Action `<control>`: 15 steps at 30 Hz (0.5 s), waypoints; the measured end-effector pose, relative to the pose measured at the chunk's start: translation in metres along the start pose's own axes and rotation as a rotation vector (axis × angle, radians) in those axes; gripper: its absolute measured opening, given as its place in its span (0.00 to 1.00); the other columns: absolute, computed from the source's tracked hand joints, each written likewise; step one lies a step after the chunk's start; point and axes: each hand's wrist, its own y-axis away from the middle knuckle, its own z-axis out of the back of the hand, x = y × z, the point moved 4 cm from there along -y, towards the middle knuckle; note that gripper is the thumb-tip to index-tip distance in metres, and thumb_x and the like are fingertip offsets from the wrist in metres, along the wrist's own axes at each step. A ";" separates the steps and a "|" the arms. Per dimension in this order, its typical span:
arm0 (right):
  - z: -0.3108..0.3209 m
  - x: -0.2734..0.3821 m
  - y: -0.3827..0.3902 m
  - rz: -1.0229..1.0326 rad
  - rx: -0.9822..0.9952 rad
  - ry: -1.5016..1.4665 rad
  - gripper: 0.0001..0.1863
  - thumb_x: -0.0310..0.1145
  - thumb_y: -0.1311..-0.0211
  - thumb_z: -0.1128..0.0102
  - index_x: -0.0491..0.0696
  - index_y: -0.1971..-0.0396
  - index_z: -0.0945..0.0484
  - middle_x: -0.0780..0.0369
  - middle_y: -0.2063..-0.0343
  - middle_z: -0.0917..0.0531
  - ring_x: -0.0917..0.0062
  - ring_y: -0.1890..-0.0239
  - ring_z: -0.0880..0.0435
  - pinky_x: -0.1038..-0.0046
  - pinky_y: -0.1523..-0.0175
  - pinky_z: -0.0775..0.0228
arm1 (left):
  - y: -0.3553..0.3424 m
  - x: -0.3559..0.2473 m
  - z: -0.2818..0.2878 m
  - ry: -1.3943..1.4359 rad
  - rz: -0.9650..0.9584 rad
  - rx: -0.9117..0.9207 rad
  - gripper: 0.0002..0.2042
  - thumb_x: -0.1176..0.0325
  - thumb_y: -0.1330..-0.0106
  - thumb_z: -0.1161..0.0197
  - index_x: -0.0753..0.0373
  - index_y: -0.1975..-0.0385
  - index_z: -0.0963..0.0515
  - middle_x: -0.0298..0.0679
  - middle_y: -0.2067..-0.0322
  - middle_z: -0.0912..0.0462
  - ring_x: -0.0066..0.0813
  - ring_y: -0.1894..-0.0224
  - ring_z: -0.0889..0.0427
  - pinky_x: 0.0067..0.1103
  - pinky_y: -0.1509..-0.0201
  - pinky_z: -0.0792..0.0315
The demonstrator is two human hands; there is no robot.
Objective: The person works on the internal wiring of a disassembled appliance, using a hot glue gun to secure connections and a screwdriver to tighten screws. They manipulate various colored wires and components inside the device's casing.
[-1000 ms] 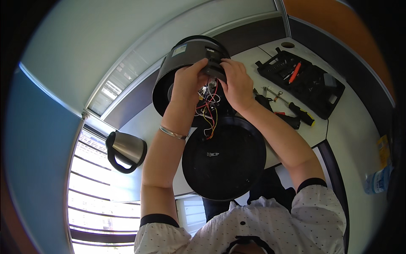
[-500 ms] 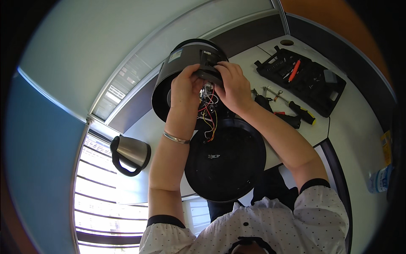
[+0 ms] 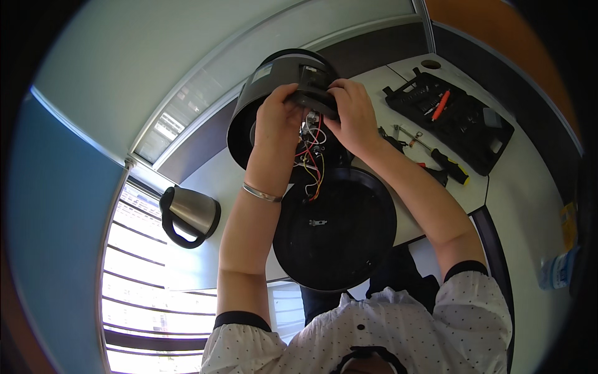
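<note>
1. At the side of the dark grey cylindrical appliance housing (image 3: 283, 73), my left hand (image 3: 275, 119) and right hand (image 3: 355, 119) pinch the dark plastic panel piece (image 3: 316, 105) between them; I can't tell whether it is fastened.
2. Tugging it outward might strain the coloured wires (image 3: 320, 179) dangling below; a slipping finger might snag one.
3. In the round black dish (image 3: 336, 262) lies a small metal part (image 3: 318, 222), which could slide if my forearm tipped the rim.
4. The open black tool case (image 3: 484, 156) holds an orange-red tool (image 3: 441, 106) and small bits.
</note>
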 end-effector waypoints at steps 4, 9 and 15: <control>0.000 -0.001 -0.004 -0.005 0.031 -0.026 0.27 0.21 0.69 0.30 0.42 0.61 0.28 0.56 0.56 0.27 0.58 0.53 0.28 0.62 0.49 0.34 | -0.001 0.002 0.002 0.023 0.032 0.058 0.07 0.75 0.37 0.42 0.69 0.61 0.26 0.44 0.63 0.20 0.37 0.57 0.20 0.32 0.48 0.27; 0.001 -0.006 -0.005 -0.005 0.045 0.003 0.26 0.19 0.65 0.32 0.41 0.59 0.30 0.56 0.55 0.28 0.57 0.52 0.29 0.63 0.48 0.34 | 0.001 0.007 0.002 -0.005 -0.003 0.094 0.09 0.77 0.36 0.44 0.70 0.57 0.26 0.43 0.58 0.21 0.35 0.54 0.21 0.30 0.44 0.28; 0.002 -0.007 -0.005 -0.009 0.052 0.082 0.25 0.20 0.64 0.32 0.43 0.59 0.28 0.58 0.57 0.27 0.61 0.54 0.27 0.66 0.54 0.28 | -0.009 0.014 0.010 0.020 -0.013 0.077 0.11 0.81 0.36 0.47 0.72 0.54 0.28 0.46 0.54 0.23 0.37 0.50 0.23 0.30 0.40 0.29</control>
